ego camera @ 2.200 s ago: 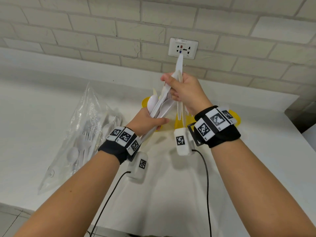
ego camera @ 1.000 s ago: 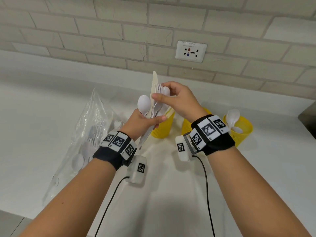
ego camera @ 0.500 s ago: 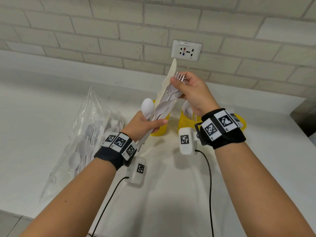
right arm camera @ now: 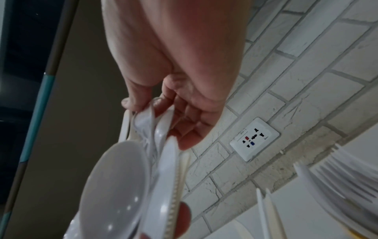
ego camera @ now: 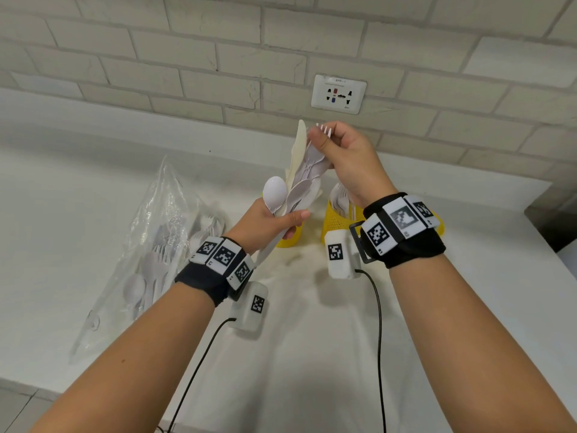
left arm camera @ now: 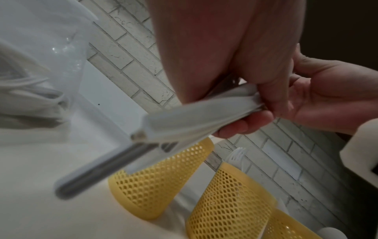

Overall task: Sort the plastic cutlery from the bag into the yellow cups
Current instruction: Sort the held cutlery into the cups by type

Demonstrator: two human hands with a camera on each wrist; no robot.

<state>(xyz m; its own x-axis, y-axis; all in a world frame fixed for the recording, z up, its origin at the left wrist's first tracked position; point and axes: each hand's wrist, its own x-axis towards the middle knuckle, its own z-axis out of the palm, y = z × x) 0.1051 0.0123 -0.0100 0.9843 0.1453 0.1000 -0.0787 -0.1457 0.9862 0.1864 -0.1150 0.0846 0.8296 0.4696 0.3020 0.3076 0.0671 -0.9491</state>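
Head view, cutlery bundle: white plastic cutlery bundle [ego camera: 299,185] at frame centre, made of spoons, forks and a cream knife, held above the white counter [ego camera: 312,354]; its long axis runs from lower left to upper right, heads up, handles down.
Head view, left hand: left hand [ego camera: 265,223] has its fingers curled round the handles low on the bundle.
Head view, right hand: right hand [ego camera: 349,157] pinches a fork [ego camera: 323,132] at the top of the bundle, tines pointing up toward the wall socket [ego camera: 338,93].
Head view, cups: yellow mesh cups [ego camera: 335,225] stand behind the hands at centre right, the middle one holding forks with heads up.
Head view, bag: clear plastic bag [ego camera: 150,254] lies at left centre with more white cutlery inside.
Left wrist view, bundle: handles of the bundle [left arm camera: 184,119] cross the frame from lower left to the right, gripped by curled fingers [left arm camera: 241,127]; the near ends are blurred.
Left wrist view, cups: two mesh cups [left arm camera: 159,177] fill the lower centre and lower right, fork tines showing above the second.
Right wrist view, bundle: spoon bowl [right arm camera: 114,182] and serrated knife edge fill the lower left, heads pointing up toward the fingers [right arm camera: 188,134], which pinch the fork.
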